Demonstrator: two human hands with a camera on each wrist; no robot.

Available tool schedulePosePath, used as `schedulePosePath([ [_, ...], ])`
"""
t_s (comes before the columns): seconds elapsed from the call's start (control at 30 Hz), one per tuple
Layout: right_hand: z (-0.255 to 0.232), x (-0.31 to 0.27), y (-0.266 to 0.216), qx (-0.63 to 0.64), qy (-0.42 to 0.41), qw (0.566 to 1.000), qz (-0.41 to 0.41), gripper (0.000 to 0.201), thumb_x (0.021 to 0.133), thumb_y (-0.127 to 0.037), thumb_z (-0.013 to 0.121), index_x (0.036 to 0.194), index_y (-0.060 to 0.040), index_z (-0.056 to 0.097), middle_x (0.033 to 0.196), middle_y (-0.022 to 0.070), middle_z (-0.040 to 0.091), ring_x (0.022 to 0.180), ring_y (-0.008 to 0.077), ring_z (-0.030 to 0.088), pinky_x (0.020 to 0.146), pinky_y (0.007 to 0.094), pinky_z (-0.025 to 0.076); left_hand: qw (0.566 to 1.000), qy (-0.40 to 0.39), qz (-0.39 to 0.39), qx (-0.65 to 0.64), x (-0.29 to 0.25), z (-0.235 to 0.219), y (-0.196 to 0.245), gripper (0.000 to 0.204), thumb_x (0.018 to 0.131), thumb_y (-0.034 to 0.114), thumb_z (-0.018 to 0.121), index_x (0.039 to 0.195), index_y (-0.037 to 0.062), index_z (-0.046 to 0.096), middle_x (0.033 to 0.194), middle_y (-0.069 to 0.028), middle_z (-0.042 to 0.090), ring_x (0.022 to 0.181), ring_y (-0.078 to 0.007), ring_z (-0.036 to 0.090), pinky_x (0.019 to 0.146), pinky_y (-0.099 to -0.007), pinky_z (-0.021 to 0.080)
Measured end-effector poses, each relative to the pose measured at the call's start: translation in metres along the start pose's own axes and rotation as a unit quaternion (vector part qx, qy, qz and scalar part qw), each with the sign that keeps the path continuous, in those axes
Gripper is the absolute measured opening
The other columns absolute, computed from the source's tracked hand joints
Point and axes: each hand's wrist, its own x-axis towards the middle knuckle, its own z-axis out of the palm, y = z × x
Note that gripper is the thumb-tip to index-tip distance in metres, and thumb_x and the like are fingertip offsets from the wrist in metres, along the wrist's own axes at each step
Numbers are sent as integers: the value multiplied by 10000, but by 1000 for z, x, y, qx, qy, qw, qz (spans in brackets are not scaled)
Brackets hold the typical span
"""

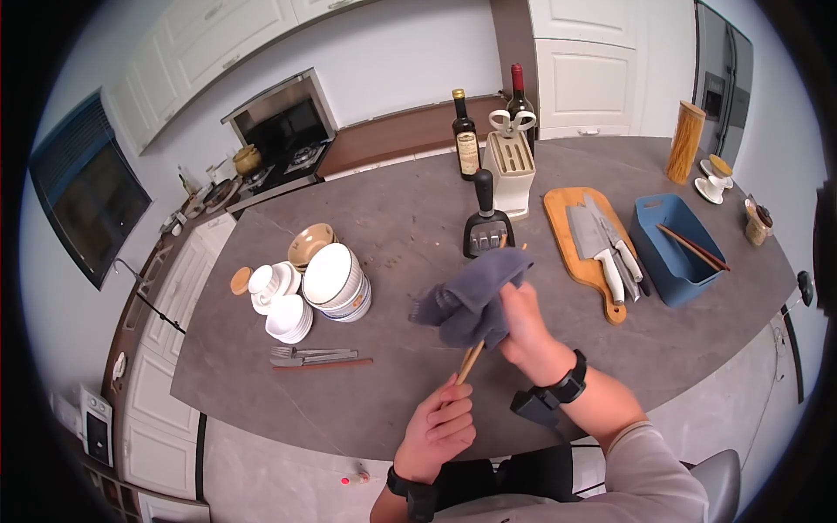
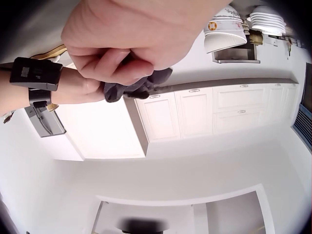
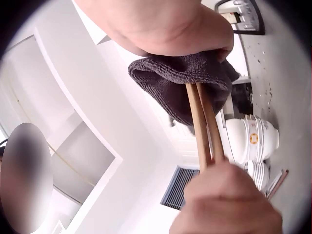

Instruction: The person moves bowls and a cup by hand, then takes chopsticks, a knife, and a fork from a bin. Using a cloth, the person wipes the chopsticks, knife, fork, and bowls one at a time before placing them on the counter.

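Observation:
Two light wooden sticks (image 3: 196, 122) run between the hands; whether they are joined cannot be told. My left hand (image 1: 438, 427) grips their lower ends in the head view. The right hand (image 1: 526, 327) holds a dark grey cloth (image 1: 471, 296) wrapped around the upper part, and the stick tips poke out above it. In the right wrist view the cloth (image 3: 180, 78) bunches beneath the right hand (image 3: 170, 24), with the left hand (image 3: 226, 202) at the other end. The left wrist view shows the left fingers (image 2: 117, 63) curled, hiding the sticks.
Bowls (image 1: 331, 279) and small white dishes (image 1: 289, 318) stand left, above a fork and knife (image 1: 314, 356). Beyond the cloth lies a black spatula (image 1: 488, 231) near a knife block (image 1: 510, 174). On the right are a cutting board (image 1: 567, 235) with knives and a blue bin (image 1: 671, 261) holding chopsticks.

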Motion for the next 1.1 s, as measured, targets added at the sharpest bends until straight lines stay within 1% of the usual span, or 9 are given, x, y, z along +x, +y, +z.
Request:
schedulePosePath([
  [0.17, -19, 20, -28, 64, -25, 997, -47, 250, 916, -207, 550, 1092, -30, 553, 1028, 88, 623, 924, 193, 626, 805, 351, 527, 999, -21, -33, 3, -13, -5, 0, 370, 1027, 273, 246, 736, 131, 427, 438, 81, 362, 329, -72, 323, 397, -217, 274],
  [0.3, 1, 0, 2, 26, 43, 998, -23, 244, 919, -204, 544, 1092, -32, 554, 1012, 89, 625, 903, 191, 629, 781, 348, 533, 1000, -1, -12, 14, 0, 5, -1, 372, 1027, 282, 243, 736, 132, 419, 432, 84, 358, 325, -74, 323, 397, -214, 286],
  [0.47, -3, 3, -26, 23, -14, 998, -57, 258, 929, -230, 533, 1084, -25, 556, 1006, 90, 627, 902, 198, 631, 773, 346, 533, 999, -30, -29, 13, -11, -4, 1, 370, 1027, 277, 246, 741, 124, 424, 441, 79, 360, 331, -76, 327, 402, -217, 285],
  [0.63, 4, -5, -5, 8, -1, 998, -59, 256, 934, -233, 527, 1084, -27, 556, 1009, 78, 630, 901, 177, 629, 769, 342, 531, 999, -32, -27, 24, 7, 8, 1, 365, 1028, 271, 250, 743, 123, 423, 447, 74, 355, 337, -74, 334, 404, -216, 275],
  [0.73, 5, -8, 7, -56, -44, 997, -28, 259, 927, -219, 533, 1080, -13, 565, 993, 90, 635, 876, 173, 633, 751, 324, 529, 999, -21, -13, 38, 8, 10, 5, 367, 1030, 284, 251, 743, 129, 418, 450, 74, 354, 336, -72, 335, 403, -216, 276],
  [0.87, 1, 2, -25, 0, -24, 999, -31, 228, 922, -181, 506, 1039, 0, 581, 975, 106, 636, 819, 184, 644, 729, 312, 534, 997, -18, -27, 67, -7, -6, 5, 361, 1031, 292, 265, 749, 130, 422, 459, 72, 340, 335, -70, 310, 409, -223, 271],
  [0.97, 3, -2, -7, -33, -3, 999, -23, 230, 933, -165, 481, 1033, 9, 592, 979, 109, 649, 844, 185, 641, 738, 331, 522, 997, -15, -28, 68, 7, -5, 5, 343, 1031, 282, 277, 763, 126, 426, 478, 71, 333, 344, -68, 297, 413, -224, 263],
  [1.03, 9, -12, 22, -123, -9, 992, -37, 225, 928, -157, 519, 1058, 8, 599, 982, 79, 647, 827, 137, 621, 715, 284, 501, 996, -9, -16, 82, 16, -3, 8, 329, 1030, 272, 286, 773, 124, 429, 491, 71, 331, 350, -67, 291, 414, -222, 258],
  [1.1, 5, -14, 27, -132, -115, 984, 27, 214, 925, -151, 538, 1044, 11, 612, 965, 57, 649, 851, 112, 601, 733, 263, 482, 985, 70, 45, 148, 19, -2, 12, 297, 1024, 263, 312, 797, 119, 437, 517, 69, 340, 359, -66, 285, 416, -220, 251],
])
